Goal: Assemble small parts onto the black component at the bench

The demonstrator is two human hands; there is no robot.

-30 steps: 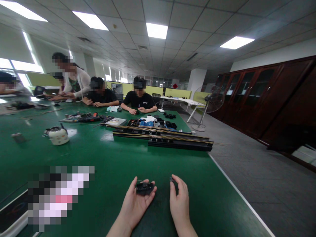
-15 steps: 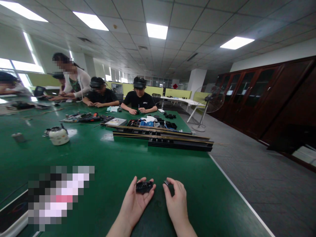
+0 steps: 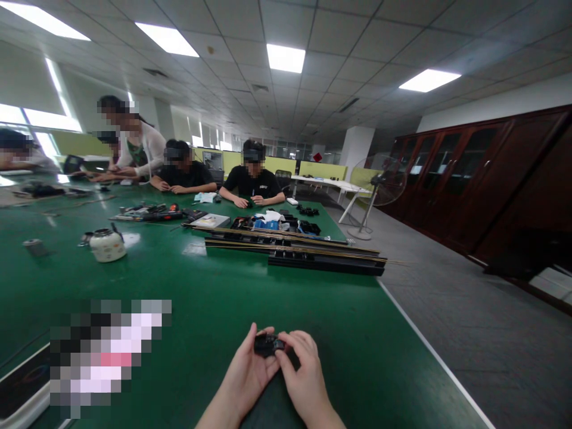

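Over the near part of the green counter (image 3: 201,310), the left hand (image 3: 248,372) holds a small black component (image 3: 263,346), its grip curled loosely around it. The right hand (image 3: 304,367) has its grip pinched on a small grey piece (image 3: 279,344), at the component's right end. Farther away lie long black rails (image 3: 326,264), and a white jar (image 3: 108,246) stands to their left.

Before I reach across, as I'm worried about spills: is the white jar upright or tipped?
Upright: the white jar stands with its base on the green table and its mouth at the top.
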